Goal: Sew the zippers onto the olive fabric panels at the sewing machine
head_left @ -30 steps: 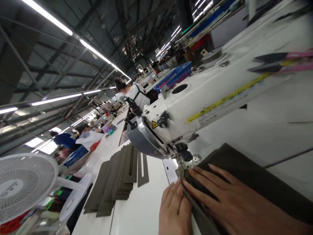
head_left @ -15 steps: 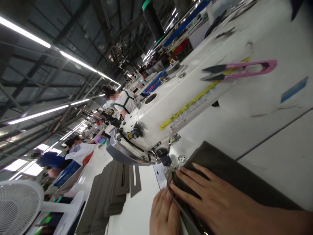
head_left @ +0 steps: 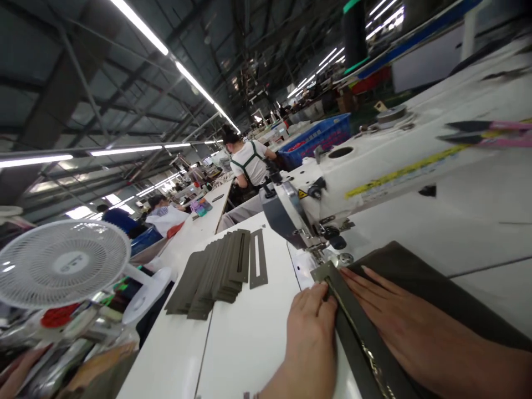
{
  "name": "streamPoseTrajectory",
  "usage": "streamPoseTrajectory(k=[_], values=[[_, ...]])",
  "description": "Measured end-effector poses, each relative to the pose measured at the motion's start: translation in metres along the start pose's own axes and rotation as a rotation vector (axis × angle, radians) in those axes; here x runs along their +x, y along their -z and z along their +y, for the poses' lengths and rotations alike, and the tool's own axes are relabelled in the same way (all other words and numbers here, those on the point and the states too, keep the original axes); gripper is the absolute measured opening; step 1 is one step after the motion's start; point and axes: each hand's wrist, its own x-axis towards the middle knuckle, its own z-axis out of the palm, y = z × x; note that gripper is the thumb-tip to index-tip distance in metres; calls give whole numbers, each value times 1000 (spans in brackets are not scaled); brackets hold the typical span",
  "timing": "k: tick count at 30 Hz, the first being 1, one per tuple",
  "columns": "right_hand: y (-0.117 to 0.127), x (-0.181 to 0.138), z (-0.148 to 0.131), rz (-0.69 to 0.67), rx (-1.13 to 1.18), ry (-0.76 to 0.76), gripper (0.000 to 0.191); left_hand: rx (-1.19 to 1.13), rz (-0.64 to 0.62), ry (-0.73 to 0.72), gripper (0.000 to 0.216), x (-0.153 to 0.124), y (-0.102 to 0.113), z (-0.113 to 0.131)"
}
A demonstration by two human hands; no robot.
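Nearest to us, our left hand (head_left: 310,332) lies flat, fingers released and pressing down, on the left edge of the long dark olive fabric strip with a metal zipper (head_left: 357,327) running along it. Our right hand (head_left: 415,327) lies flat on the dark olive fabric panel (head_left: 449,293) just to the right of that strip, fingers stretched out toward the needle, gripping nothing. The strip's far end lies on the white table (head_left: 245,338), touching or just short of the presser foot of the white industrial sewing machine (head_left: 332,194); we cannot tell whether it is under the foot.

The risk we see is at the fingertips: both hands point toward the needle area, and if the fabric feeds while they ride along, a fingertip could reach the foot. With flat palms only, uneven pressure could also let the strip skew off the panel edge, so that the seam wanders.

Farther left, a stack of dark olive slotted fabric pieces (head_left: 216,271) lies fanned out, well apart from our hands. On the machine's arm, pink thread snips (head_left: 486,133) lie loose; vibration might shake them down. Beyond are a white desk fan (head_left: 62,263), a blue plastic basket (head_left: 320,136), and another person in a white shirt (head_left: 249,163).
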Motion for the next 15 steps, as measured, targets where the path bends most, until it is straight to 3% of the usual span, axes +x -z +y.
streamPoseTrajectory(k=[7, 15], values=[[3, 2, 3, -6, -49, 73, 61, 56, 22, 0, 28, 2, -8, 2], [3, -2, 1, -89, 5, 18, 65, 43, -37, 16, 25, 0, -10, 3]])
